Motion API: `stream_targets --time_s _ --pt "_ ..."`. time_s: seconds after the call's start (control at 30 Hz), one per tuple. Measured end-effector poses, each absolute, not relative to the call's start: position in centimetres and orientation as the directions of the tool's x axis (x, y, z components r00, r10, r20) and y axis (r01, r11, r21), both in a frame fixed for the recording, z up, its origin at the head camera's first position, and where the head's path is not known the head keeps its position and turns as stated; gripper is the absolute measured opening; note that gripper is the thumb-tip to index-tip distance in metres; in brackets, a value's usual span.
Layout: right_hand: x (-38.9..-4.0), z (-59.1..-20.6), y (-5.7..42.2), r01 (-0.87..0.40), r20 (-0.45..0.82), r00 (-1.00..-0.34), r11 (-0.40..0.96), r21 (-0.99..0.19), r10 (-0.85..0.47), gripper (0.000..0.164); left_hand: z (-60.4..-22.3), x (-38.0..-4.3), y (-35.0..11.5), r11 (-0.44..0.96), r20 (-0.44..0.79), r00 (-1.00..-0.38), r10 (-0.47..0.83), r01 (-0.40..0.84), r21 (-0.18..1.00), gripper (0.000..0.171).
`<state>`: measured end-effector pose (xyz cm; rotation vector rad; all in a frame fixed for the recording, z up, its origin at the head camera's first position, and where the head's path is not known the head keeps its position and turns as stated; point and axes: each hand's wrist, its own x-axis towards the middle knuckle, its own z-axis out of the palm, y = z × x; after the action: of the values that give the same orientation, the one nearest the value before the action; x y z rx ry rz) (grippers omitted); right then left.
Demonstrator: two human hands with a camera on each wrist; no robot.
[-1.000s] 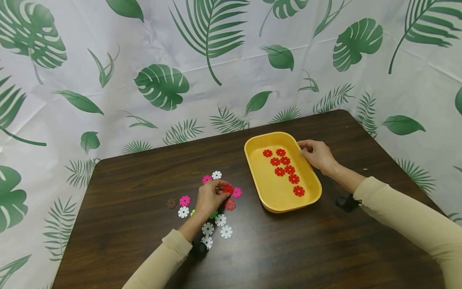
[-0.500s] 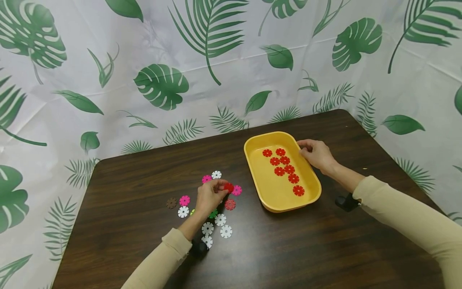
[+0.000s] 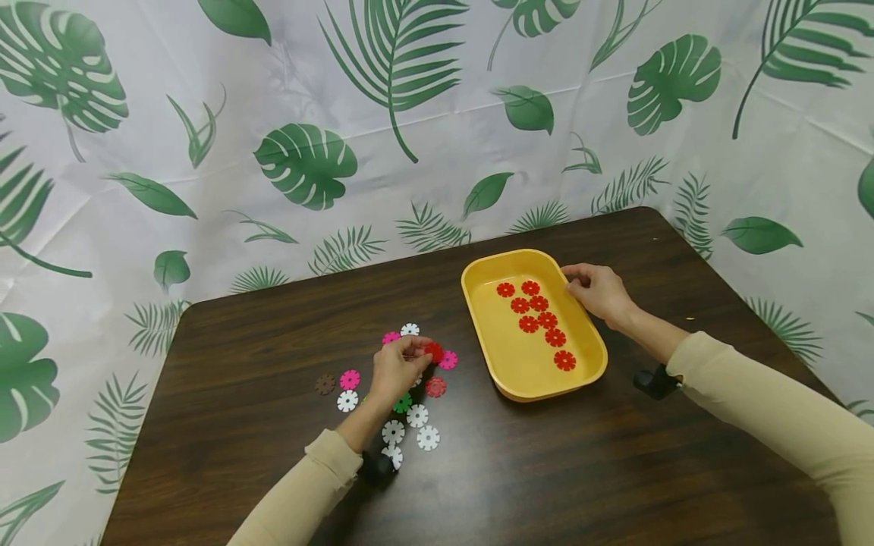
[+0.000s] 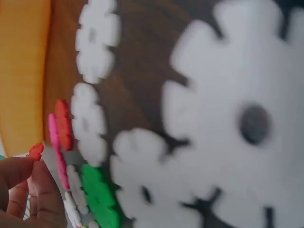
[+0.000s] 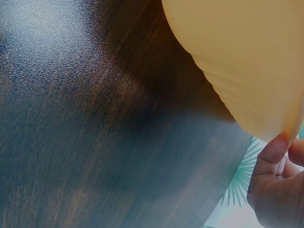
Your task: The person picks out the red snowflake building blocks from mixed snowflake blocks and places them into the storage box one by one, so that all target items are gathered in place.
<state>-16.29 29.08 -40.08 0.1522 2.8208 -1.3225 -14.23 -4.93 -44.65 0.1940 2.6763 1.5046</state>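
Thumb and fingertips of my left hand (image 3: 396, 373) pinch a red notched plastic disc (image 3: 434, 352), just above the loose discs on the table. In the left wrist view the same red disc (image 4: 36, 151) shows at the fingertips. My right hand (image 3: 603, 294) grips the right rim of a yellow tray (image 3: 524, 377), thumb on one side and fingers on the other, as the right wrist view also shows. Inside the tray lie several red discs (image 3: 547, 321). A pink disc (image 3: 448, 360) and a pale red disc (image 3: 435, 387) lie close to the left hand.
Around the left hand lie white discs (image 3: 428, 437), a green disc (image 3: 402, 403), another pink disc (image 3: 350, 379) and a brown disc (image 3: 325, 384). The dark wood table (image 3: 259, 334) meets a leaf-print cloth (image 3: 423, 189) behind it.
The left hand has shifted slightly up and to the right with the red disc, away from the discs below. The right hand and the tray stay where they were.
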Motion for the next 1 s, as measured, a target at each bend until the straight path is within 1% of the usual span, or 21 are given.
stream_targets --time_s 0.13,0.27,0.5,0.7,0.83,1.0 --pt "-16.3 -40.1 29.0 0.102 -0.064 -0.995 0.635 -0.766 0.082 0.036 -44.0 -14.4 -4.8 0.420 -0.065 -0.990 0.128 -0.005 0.907 0.020" --pt "-16.4 -40.2 29.1 0.106 -0.065 -0.994 0.635 -0.765 0.088 0.036 -43.3 -14.7 -4.6 0.321 -0.104 -0.986 0.128 -0.058 0.945 0.021" --pt "-16.5 -40.2 29.1 0.107 -0.068 -0.994 0.633 -0.767 0.087 0.037 -42.1 -15.0 -3.6 0.201 -0.142 -0.977 0.162 -0.108 0.974 0.025" --pt "-16.4 -40.2 29.1 0.117 -0.079 -0.993 0.637 -0.762 0.088 0.037 -41.3 -14.9 -2.3 0.042 -0.177 -0.961 0.212 -0.172 0.984 0.028" --pt "-16.4 -40.2 29.1 0.119 -0.080 -0.993 0.632 -0.766 0.090 0.037 -40.8 -14.9 -1.2 0.006 -0.193 -0.947 0.256 -0.198 0.980 0.029" --pt "-16.3 -40.2 29.0 0.121 -0.082 -0.992 0.630 -0.767 0.092 0.037 -39.8 -14.9 0.6 0.048 -0.199 -0.930 0.310 -0.194 0.980 0.029"
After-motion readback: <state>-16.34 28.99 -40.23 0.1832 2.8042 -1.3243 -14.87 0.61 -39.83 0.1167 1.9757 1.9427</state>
